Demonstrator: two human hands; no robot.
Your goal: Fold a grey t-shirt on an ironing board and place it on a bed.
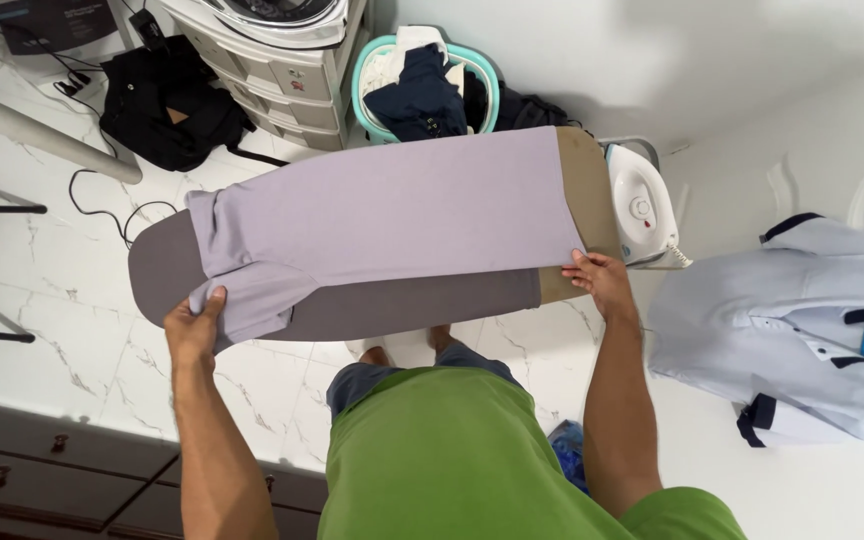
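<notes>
Grey ironing board (412,305) on white marble floor (42,280), lilac shirt (392,215) spread flat upon it.

Bright, even indoor light, sharp through the middle

The white surface at 2 o'clock is washed out to near glare; soft shadows fall on the marble floor (42,290) at 9 o'clock. Wide-lens bending curves the ironing board (412,305) and the edges, with little blur.

Lilac shirt (382,215) flat across board

Plain lilac garment (382,215) on a grey ironing board (412,305) (tan at its right end); white marble-veined floor (42,290).
</notes>
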